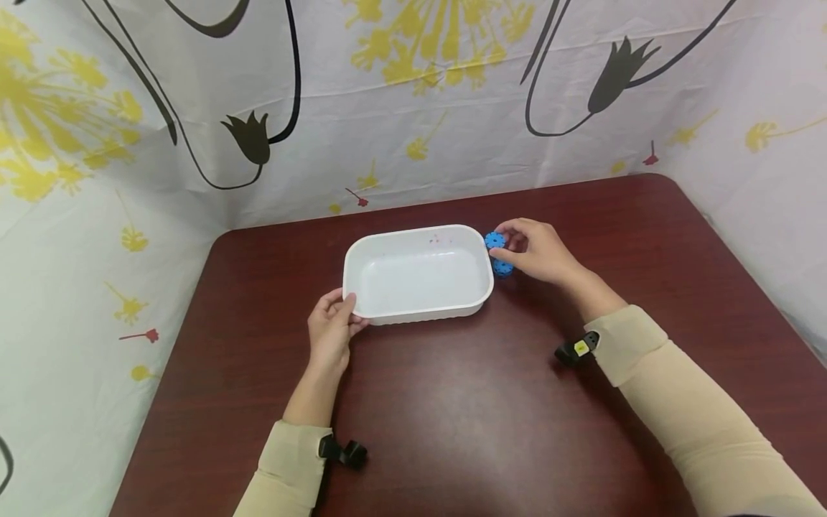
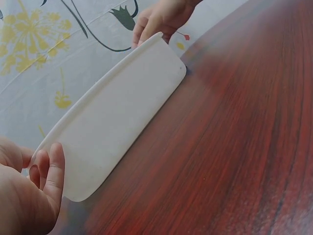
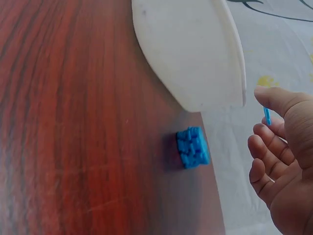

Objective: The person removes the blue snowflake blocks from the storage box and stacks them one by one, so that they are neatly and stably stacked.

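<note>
A white plastic tray (image 1: 420,280) with rounded corners sits on the table. My left hand (image 1: 330,332) grips its near left corner, thumb over the rim and fingers against the outside wall. At the opposite end, my right hand (image 1: 541,251) pinches a thin blue notched disc (image 1: 494,240) between thumb and fingers, just outside the right rim. Edge-on, the same disc (image 3: 267,116) shows under the thumb in the right wrist view. Below it, a short stack of blue notched discs (image 3: 193,148) stands on the table beside the tray.
The dark red wooden table (image 1: 465,409) extends around the tray. Behind it hangs a white cloth (image 1: 388,129) with yellow and dark flower prints, and more cloth hangs at both sides. Small black cameras (image 1: 352,454) are strapped to the wrists.
</note>
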`<state>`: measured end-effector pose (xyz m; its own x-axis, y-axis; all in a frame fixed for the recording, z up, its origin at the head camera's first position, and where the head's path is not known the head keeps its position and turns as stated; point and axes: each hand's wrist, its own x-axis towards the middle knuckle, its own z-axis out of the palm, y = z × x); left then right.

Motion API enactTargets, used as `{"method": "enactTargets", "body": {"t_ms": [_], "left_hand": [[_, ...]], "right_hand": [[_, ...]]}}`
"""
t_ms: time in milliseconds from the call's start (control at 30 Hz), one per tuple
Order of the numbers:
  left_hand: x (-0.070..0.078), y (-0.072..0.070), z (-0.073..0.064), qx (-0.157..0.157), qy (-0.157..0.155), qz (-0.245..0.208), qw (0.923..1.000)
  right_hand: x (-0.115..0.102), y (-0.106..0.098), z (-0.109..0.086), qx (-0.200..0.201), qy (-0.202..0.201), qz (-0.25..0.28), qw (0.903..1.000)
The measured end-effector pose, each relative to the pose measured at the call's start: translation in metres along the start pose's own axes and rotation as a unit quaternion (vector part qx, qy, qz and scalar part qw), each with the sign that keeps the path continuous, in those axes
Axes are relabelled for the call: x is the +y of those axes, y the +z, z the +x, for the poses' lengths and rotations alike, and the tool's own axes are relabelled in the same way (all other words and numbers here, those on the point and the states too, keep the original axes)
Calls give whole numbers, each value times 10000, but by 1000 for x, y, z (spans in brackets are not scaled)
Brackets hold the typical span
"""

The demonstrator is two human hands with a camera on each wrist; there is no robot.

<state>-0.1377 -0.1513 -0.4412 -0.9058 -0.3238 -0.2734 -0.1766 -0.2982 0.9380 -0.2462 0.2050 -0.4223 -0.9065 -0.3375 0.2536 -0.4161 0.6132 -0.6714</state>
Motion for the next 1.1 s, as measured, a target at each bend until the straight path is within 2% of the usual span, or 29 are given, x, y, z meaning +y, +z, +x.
{"method": "enactTargets", "body": {"t_ms": [133, 400, 600, 1100], "left_hand": [[0, -1, 1, -11, -14, -24, 10000], [0, 0, 2, -34, -22, -12, 10000], [0, -1, 1, -14, -68, -39, 10000], [-1, 0, 0, -49, 13, -78, 10000]], "right_hand": [[8, -1, -4, -101, 87, -87, 9999], [24, 0, -13, -756, 304, -241, 9964], [29, 1, -16, -1033, 286, -204, 9940], [33, 4, -18, -977, 153, -209, 9949]]}}
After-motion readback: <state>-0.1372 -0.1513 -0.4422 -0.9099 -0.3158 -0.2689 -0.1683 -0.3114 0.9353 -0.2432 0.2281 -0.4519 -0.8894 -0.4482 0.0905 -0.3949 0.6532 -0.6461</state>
